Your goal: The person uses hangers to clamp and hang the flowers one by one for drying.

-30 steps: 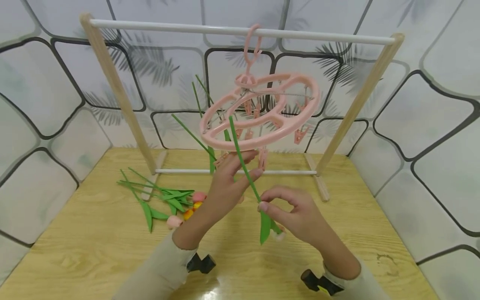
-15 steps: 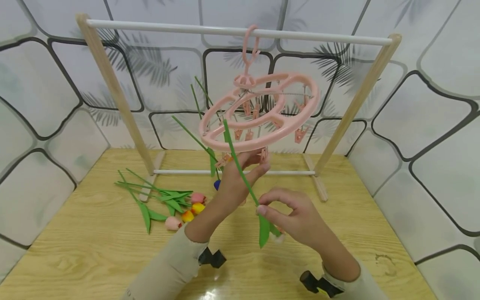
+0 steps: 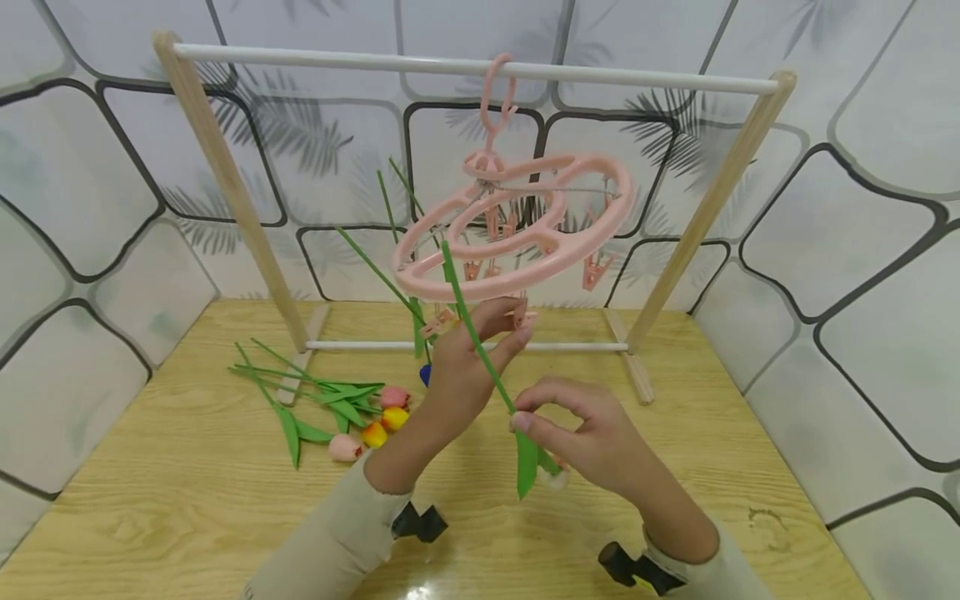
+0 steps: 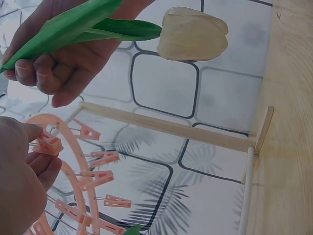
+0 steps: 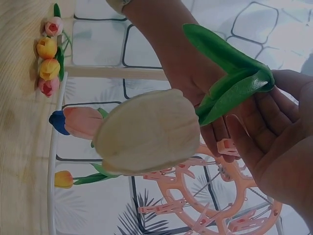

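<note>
Between thumb and fingers, my left hand (image 3: 465,371) pinches a pink clothespin (image 4: 49,143) that hangs under the front rim of a pink oval clip hanger (image 3: 555,265). My right hand (image 3: 592,425) pinches the green stem of an artificial white tulip (image 5: 149,132), its bloom pointing down and its bare stem end (image 3: 447,254) rising in front of the hanger's rim. The left wrist view shows the bloom and leaves beside the fingers. Upside down on the hanger's left side hang other tulips: a blue one (image 5: 59,122), a pink one (image 5: 83,122) and a yellow one (image 5: 63,179).
A wooden rack with a white top bar (image 3: 337,58) carries the hanger by its hook (image 3: 498,92). Several loose tulips lie on the table left of my left arm, among them a light pink one (image 3: 345,447). More clothespins (image 3: 596,272) dangle from the hanger.
My left hand has moved slightly right onto the clothespin and now pinches it, and the clothespin has turned sideways. The hanger has shifted a little. My right hand stays nearly still with the white tulip.
</note>
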A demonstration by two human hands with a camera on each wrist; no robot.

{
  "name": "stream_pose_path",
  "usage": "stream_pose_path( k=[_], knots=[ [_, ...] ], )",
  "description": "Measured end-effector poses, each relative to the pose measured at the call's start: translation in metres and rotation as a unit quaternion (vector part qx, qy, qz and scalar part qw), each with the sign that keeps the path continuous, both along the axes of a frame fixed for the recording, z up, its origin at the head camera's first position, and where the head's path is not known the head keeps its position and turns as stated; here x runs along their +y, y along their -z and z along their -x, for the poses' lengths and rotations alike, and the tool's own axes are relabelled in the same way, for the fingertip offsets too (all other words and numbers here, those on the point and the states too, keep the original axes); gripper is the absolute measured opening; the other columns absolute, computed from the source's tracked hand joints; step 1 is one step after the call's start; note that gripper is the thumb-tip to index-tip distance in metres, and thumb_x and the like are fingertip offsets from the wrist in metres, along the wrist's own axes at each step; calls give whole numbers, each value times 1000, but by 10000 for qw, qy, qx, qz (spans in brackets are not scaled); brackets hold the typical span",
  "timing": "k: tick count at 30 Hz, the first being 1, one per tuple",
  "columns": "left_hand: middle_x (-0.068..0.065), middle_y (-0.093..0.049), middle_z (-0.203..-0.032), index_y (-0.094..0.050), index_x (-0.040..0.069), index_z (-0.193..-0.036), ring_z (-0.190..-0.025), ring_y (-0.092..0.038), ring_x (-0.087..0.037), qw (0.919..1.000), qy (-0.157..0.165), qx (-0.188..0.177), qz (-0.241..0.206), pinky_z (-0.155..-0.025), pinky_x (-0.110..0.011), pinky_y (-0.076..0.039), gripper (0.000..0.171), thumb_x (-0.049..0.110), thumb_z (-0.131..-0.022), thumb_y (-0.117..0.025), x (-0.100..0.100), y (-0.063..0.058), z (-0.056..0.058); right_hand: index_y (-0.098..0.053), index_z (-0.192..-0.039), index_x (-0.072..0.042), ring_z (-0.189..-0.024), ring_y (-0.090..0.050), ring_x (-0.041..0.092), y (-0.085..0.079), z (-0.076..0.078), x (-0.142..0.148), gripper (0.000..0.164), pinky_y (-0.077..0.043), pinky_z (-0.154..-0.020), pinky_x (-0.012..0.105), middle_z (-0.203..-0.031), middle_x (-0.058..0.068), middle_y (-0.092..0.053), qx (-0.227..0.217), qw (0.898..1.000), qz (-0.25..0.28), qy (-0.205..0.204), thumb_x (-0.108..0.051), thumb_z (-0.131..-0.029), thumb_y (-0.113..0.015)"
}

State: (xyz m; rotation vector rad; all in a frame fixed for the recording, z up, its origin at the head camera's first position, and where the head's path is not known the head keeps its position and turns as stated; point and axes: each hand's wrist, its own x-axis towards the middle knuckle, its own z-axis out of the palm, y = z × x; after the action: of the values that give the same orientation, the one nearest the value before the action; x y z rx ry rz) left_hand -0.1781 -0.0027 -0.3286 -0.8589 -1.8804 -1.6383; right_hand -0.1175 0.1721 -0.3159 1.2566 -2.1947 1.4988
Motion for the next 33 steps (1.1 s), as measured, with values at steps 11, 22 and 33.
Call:
stream_pose_path(
  k=[11,22,33],
  knots=[
    [-10,-60,-127,-68,5,-127,-100,-60,-19,9985,254,256,403,-90,-30,-58,29,5,-98,-64,-12,-8,-2,-69,-104,-9,-78,-61,9,3,4,1,21,-55,-73,25,-87,1,-69,273,9992,-235,146,8,-92,-65],
    [-22,-64,-116,-70,-8,-112,-104,-69,-17,9955,749,407,-417,-91,-34,-59,23,-11,-89,-69,-14,-12,-2,-68,-114,-15,-79,-54,7,4,10,7,28,-50,-72,25,-100,-4,-64,378,9962,-755,234,6,-97,-60],
    [-12,-71,-107,-75,0,-108,-97,-70,-18,9977,581,191,-298,-89,-34,-60,18,-1,-91,-72,-21,-18,-5,-71,-115,-8,-81,-63,8,2,15,11,27,-55,-71,21,-105,4,-72,896,9933,-533,507,6,-92,-68]
  ],
)
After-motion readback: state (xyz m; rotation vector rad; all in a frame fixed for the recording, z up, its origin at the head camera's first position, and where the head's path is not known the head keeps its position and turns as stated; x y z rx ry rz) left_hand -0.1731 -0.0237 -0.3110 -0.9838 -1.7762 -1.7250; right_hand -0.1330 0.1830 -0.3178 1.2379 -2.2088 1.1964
